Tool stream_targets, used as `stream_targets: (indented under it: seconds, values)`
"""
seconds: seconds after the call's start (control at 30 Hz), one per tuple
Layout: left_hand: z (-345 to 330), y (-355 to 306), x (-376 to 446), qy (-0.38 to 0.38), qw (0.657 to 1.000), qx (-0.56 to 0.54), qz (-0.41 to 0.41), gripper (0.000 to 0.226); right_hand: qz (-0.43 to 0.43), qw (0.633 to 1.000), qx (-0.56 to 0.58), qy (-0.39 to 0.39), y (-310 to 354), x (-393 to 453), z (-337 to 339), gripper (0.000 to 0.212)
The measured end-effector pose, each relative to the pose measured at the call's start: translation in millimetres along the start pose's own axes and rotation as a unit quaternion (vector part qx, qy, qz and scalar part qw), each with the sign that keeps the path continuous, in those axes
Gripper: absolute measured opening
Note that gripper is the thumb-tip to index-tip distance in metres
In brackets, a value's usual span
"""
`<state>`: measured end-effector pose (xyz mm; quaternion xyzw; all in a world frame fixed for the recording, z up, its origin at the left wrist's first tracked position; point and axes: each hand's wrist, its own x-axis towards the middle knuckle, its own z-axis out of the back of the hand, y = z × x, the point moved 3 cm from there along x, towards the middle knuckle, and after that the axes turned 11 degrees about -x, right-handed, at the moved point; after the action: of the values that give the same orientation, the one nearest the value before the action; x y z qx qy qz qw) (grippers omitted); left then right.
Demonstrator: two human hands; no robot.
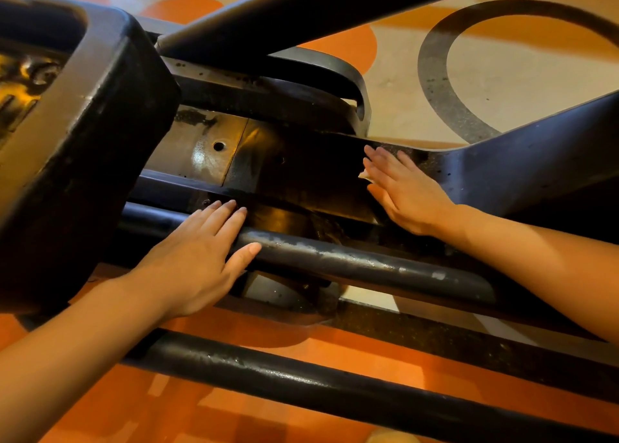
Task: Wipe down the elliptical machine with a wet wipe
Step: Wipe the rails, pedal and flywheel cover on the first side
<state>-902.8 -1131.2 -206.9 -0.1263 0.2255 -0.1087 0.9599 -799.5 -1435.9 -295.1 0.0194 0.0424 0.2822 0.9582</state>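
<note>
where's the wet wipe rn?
Head view, right of centre: the white wet wipe sits under the flat right hand, pressed on the dark elliptical frame panel.

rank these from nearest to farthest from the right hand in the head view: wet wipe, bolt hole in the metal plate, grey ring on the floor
1. wet wipe, under the right hand, peeking out at its left edge
2. bolt hole, off to the left on the plate
3. grey ring, on the floor beyond the machine

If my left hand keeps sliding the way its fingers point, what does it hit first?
Probably the dark frame rail just past the fingertips of the left hand, which rests flat on the worn black tube. Depth is unclear, so the fingers might slip into the gap beneath it instead.
</note>
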Motion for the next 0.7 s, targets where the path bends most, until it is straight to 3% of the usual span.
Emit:
stream_targets:
  seconds: [0.1, 0.27, 0.43, 0.53, 0.7]
  values:
    - [0.9, -14.7, 19.8, 0.028, 0.998, -0.023, -0.050, 0.098, 0.083, 0.996, 0.007, 0.027, 2.6, -12.8, -5.1, 0.068]
    - [-5.3, -22.2, 59.4, 0.083, 0.986, 0.009, -0.146, 0.090, 0.045, 0.996, 0.059, 0.043, -7.0, -25.9, -6.4, 0.068]
    - [-8.0, -13.2, 58.2, -0.015, 0.960, 0.045, -0.277, 0.073, -0.018, 0.999, 0.039, 0.025, -0.4, -19.2, -7.1, 0.073]
    - [-11.7, -9.1, 54.7, -0.045, 0.938, 0.072, -0.336, 0.069, -0.045, 0.995, 0.082, 0.028, 5.7, -22.7, -10.8, 0.070]
    - [-14.8, -8.5, 53.9, -0.059, 0.926, 0.075, -0.366, 0.071, 0.090, 0.988, 0.097, 0.081, -0.8, -35.8, -5.3, 0.060]
